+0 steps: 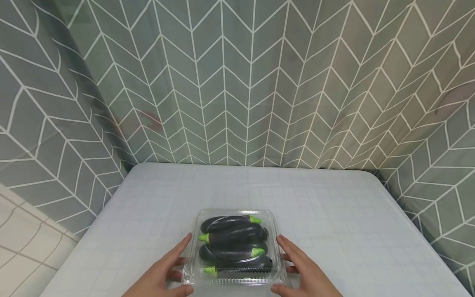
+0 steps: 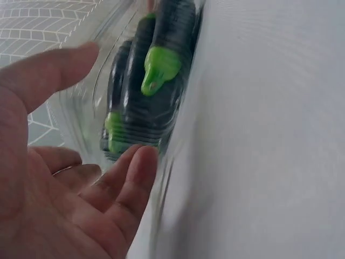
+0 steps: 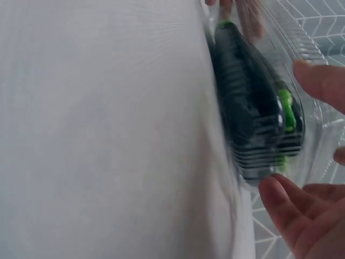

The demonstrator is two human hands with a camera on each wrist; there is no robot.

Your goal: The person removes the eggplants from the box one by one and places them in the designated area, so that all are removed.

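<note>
A clear plastic clamshell box with a ribbed rim lies on the white-covered table, its lid down. Inside it several dark eggplants with bright green stem ends are stacked side by side. At the box's left side is my left hand, fingers spread along the wall and thumb by the near corner. My right hand mirrors it on the right side, thumb by the near right corner. Both wrist views show slightly bent fingertips at the box wall; whether each one touches is hard to tell.
The white cloth-covered table reaches back to a grey-green curtain with a white chevron pattern. Similar fabric hangs on both sides. Pale tiles show at the lower left beyond the table's edge.
</note>
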